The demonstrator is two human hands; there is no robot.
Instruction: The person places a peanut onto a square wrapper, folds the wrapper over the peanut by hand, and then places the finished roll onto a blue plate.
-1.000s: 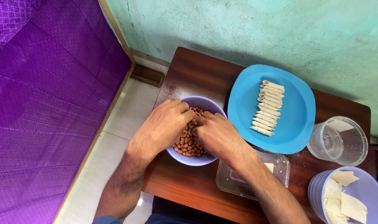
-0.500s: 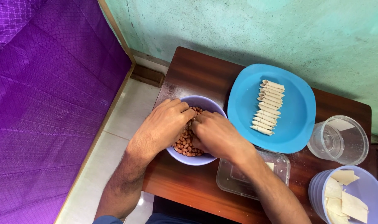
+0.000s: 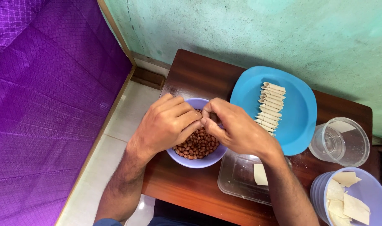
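Observation:
A lilac bowl (image 3: 199,162) full of brown peanuts (image 3: 198,144) stands on the small dark wooden table (image 3: 195,77). Both my hands hover over the bowl, fingertips meeting above the nuts. My left hand (image 3: 166,123) has its fingers curled inward. My right hand (image 3: 233,127) pinches something small against the left fingers; what it is stays hidden. To the right lies a blue plate (image 3: 298,121) with a neat row of rolled white dough sticks (image 3: 270,106).
A clear plastic box (image 3: 237,175) with one dough piece sits in front of the plate. A clear empty cup (image 3: 339,142) stands at the right. A lilac bowl (image 3: 367,188) of flat dough pieces is at bottom right. Purple bedding (image 3: 44,96) fills the left; a green wall (image 3: 258,33) is behind.
My hands have lifted slightly from the peanuts and drawn their fingertips together above the bowl. Everything else stays where it was.

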